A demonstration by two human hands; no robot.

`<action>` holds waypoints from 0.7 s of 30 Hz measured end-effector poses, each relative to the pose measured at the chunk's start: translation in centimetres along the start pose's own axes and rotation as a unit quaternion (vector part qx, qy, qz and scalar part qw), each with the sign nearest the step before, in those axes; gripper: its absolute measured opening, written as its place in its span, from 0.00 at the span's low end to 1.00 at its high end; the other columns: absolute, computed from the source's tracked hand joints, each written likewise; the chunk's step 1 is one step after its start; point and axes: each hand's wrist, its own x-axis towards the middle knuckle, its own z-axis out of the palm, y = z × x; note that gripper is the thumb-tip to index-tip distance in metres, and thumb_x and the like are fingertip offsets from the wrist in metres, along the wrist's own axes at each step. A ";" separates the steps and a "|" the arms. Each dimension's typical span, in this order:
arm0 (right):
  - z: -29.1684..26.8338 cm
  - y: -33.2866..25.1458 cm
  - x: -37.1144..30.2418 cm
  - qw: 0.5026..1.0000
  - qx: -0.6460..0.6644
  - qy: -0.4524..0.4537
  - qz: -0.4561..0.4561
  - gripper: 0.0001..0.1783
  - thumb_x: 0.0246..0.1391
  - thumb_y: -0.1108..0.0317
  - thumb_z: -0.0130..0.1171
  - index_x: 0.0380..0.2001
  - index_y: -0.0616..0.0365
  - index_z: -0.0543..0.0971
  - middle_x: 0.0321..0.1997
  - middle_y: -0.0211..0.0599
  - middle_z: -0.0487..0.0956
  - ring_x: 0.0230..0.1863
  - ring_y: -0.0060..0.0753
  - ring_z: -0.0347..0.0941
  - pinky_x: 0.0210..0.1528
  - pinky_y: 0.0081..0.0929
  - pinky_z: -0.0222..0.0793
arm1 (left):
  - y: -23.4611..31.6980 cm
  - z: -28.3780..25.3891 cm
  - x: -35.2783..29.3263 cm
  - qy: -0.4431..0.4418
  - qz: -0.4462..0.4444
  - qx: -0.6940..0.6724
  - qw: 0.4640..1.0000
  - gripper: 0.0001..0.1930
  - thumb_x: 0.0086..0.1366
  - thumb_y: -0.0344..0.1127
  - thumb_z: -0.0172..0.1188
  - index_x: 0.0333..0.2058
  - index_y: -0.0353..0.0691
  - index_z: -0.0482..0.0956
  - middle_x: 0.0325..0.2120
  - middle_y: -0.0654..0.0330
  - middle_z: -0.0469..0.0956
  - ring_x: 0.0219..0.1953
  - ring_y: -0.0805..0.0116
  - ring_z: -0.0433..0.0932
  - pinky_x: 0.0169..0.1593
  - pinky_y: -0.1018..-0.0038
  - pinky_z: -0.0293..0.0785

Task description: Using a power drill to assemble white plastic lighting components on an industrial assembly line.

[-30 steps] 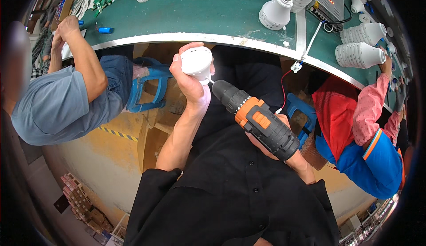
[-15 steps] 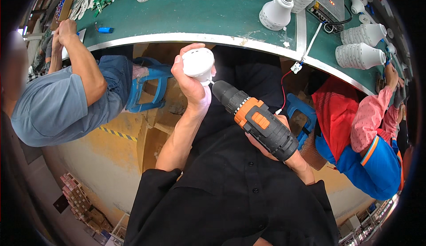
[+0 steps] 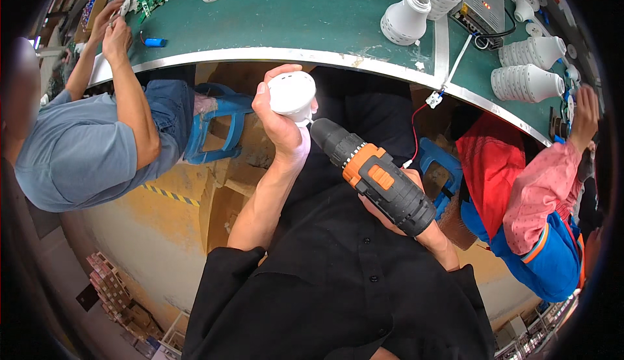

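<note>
My left hand (image 3: 278, 116) is closed around a white plastic lamp housing (image 3: 292, 93), its wide round end turned up toward me. In my right hand (image 3: 411, 179), wrapped round the grip, is a black and orange cordless drill (image 3: 379, 177). The drill's nose points up and left at the lower side of the housing, and its bit meets or nearly meets the plastic there. The drill's body covers most of my right fingers. Both hands are over my lap, just in front of the bench edge.
The green bench (image 3: 273, 19) has a pale metal edge. On it stand stacked white housings (image 3: 528, 83), a single housing (image 3: 405, 19), a metal power supply box (image 3: 481, 2) and a blue battery (image 3: 155, 43). Co-workers sit at left and right; blue stools (image 3: 218, 123) flank me.
My hands, the housing and the drill have hardly moved. The left co-worker's hands have reached farther over the bench; the right co-worker's hand has lifted and opened.
</note>
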 end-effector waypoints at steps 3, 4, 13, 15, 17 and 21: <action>-0.1 0.0 0.0 1.000 -0.020 0.008 -0.020 0.22 0.45 0.72 0.72 0.46 0.48 0.82 0.46 0.28 0.82 0.47 0.36 0.76 0.49 0.33 0.65 | -0.2 -0.1 0.0 -0.005 0.000 -0.005 1.000 0.29 0.71 0.54 0.31 0.45 0.35 0.73 0.23 0.53 0.76 0.21 0.67 0.72 0.26 0.73 0.68; -0.1 -0.1 0.0 1.000 -0.021 0.008 -0.019 0.22 0.45 0.72 0.72 0.46 0.48 0.82 0.46 0.28 0.82 0.47 0.36 0.76 0.49 0.33 0.65 | -0.2 0.0 0.0 -0.005 -0.001 -0.006 1.000 0.29 0.71 0.54 0.31 0.45 0.35 0.73 0.23 0.53 0.76 0.21 0.67 0.72 0.26 0.73 0.68; 0.3 0.2 0.0 0.999 -0.030 0.016 -0.028 0.21 0.44 0.72 0.72 0.45 0.50 0.82 0.44 0.29 0.82 0.46 0.38 0.76 0.48 0.34 0.65 | 0.1 0.1 -0.4 -0.016 -0.010 -0.004 1.000 0.29 0.71 0.54 0.31 0.45 0.35 0.73 0.23 0.54 0.76 0.21 0.67 0.73 0.27 0.73 0.68; 0.5 0.1 0.2 1.000 0.000 0.012 0.004 0.21 0.43 0.73 0.72 0.44 0.51 0.82 0.43 0.30 0.82 0.45 0.39 0.76 0.49 0.35 0.66 | 0.1 0.0 -0.5 -0.014 -0.010 -0.007 1.000 0.29 0.71 0.54 0.31 0.45 0.35 0.73 0.23 0.54 0.76 0.22 0.67 0.73 0.27 0.72 0.69; 0.7 -0.1 0.2 1.000 -0.018 0.022 -0.006 0.20 0.43 0.73 0.72 0.43 0.51 0.82 0.43 0.31 0.82 0.45 0.40 0.76 0.49 0.36 0.66 | 0.2 0.0 -0.5 -0.013 -0.013 -0.008 1.000 0.29 0.70 0.54 0.32 0.44 0.35 0.73 0.23 0.54 0.76 0.21 0.67 0.73 0.27 0.72 0.69; 0.4 -0.5 0.6 1.000 0.016 0.005 0.023 0.19 0.43 0.73 0.72 0.42 0.53 0.82 0.42 0.32 0.81 0.45 0.41 0.76 0.48 0.36 0.68 | 0.5 0.4 -0.7 -0.010 -0.018 -0.010 1.000 0.29 0.70 0.55 0.32 0.44 0.35 0.73 0.22 0.53 0.76 0.21 0.67 0.73 0.27 0.72 0.68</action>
